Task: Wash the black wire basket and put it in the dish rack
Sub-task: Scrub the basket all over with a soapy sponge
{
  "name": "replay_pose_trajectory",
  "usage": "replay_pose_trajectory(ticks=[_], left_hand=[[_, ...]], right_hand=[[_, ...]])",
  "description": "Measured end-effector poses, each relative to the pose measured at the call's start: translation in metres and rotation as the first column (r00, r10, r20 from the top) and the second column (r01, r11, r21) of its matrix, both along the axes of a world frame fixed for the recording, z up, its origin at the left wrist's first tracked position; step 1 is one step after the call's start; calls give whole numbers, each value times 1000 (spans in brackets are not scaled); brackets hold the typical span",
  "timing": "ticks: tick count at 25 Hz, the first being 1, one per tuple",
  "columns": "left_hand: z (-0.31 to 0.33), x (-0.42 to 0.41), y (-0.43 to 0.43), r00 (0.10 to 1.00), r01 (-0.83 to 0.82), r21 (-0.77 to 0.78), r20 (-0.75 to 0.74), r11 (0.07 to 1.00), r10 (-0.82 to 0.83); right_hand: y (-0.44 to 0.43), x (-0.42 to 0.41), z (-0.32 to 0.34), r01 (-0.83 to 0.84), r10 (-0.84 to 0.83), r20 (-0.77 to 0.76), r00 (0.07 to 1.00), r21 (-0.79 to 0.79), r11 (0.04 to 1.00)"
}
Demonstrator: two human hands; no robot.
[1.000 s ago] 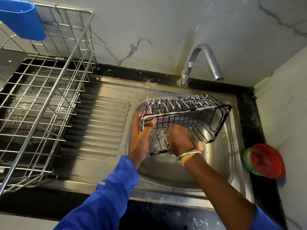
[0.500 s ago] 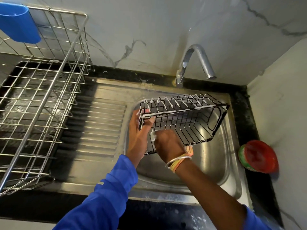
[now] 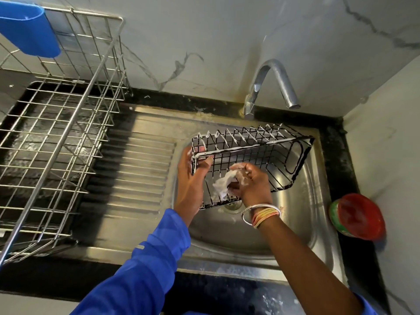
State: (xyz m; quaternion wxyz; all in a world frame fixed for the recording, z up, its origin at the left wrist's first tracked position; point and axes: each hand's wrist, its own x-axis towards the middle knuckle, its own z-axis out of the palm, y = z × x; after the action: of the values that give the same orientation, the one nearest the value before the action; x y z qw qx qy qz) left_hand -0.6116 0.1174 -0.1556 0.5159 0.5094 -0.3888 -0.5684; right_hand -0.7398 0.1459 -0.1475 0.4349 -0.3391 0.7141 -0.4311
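The black wire basket point(image 3: 250, 148) is being held tilted over the bowl of the steel sink point(image 3: 318, 223), just below the tap point(image 3: 272, 83). Its open side is facing the person, and white suds are lying along its upper rim and prongs. The left hand point(image 3: 191, 180) is holding the basket's left end, its grip closed on the wire with the thumb hooked over the rim. The right hand point(image 3: 252, 185) is reaching inside the basket, its grip curled round a whitish, foamy scrubbing pad point(image 3: 223, 184), possibly a cloth, since the lather is making it hard to tell. It is pressing this against the basket's floor wires. Bangles point(image 3: 261, 214) are sitting on the right wrist.

The dish rack point(image 3: 63, 137), of bare silver wire, is standing on the black bench point(image 3: 341, 160) to the left, beyond the ribbed draining board point(image 3: 136, 169) and well apart from the basket. A blue cup point(image 3: 29, 35) is hanging at its far left corner. A round red-and-green tub point(image 3: 358, 215) is sitting on the bench right of the sink.
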Motion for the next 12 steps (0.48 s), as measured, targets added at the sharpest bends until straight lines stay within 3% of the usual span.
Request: replay_pose_trajectory(ticks=[6,8,9,11,12], left_hand=[[-6,1,-3,1000,-24,12,-1,1000,24],[-7,1,-4,1000,-19,10,5,1000,19],[-7,-1,-4,1000,-19,12,5,1000,19],[-9,-2,-3,1000,-27,28,-2,999,27],[-10,-2,-4,999,-31,32,-10,999,31]], right_hand=[[-6,2,2,133,-133,35,990,1,991],[-1,7,2,-13,10,-146,989,-22,1000],[3,8,-1,-178,157,-351,923,-28,984],[15,11,-2,-452,416,-712,565,155,878],[18,12,-1,-478,468,-791,395,259,840]])
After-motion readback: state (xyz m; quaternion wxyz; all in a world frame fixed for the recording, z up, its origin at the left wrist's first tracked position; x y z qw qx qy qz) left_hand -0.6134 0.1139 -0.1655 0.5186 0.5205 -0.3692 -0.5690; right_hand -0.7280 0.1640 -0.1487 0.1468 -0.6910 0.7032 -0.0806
